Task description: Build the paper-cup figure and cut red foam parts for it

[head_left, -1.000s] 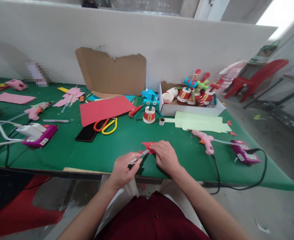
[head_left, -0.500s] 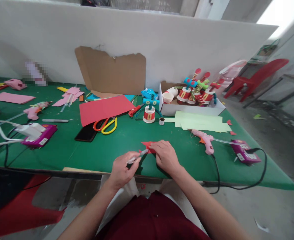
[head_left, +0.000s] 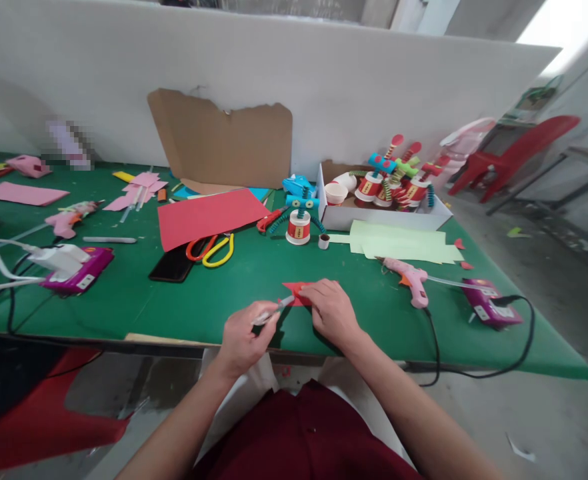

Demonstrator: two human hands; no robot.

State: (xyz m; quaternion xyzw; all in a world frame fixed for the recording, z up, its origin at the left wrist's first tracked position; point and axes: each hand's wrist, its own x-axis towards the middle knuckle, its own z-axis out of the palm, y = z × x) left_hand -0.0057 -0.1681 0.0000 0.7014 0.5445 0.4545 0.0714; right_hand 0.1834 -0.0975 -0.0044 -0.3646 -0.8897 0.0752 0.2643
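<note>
In my left hand (head_left: 247, 335), closed around it, is a slim pale pen (head_left: 274, 311); its tip points right at a small piece of red paper (head_left: 294, 290). The red paper lies on the green table, and part of it is under the bent fingers of my right hand (head_left: 331, 310), which hold it down. Just beyond my hands stands a paper-cup figure (head_left: 299, 223) with coiled teal arms and a blue head. Beside it sits a small white cup-like piece with a dark top (head_left: 323, 241).
Left of centre lie a large red sheet (head_left: 209, 217), scissors (head_left: 219, 252) and a black phone (head_left: 171, 265). A white box (head_left: 389, 219) holds several similar figures. Pale green sheets (head_left: 404, 241), a pink glue gun (head_left: 409, 277) and a purple power block (head_left: 491, 305) are to the right.
The pen in my left hand has shifted very slightly over the red paper. My right hand has stayed in place.
</note>
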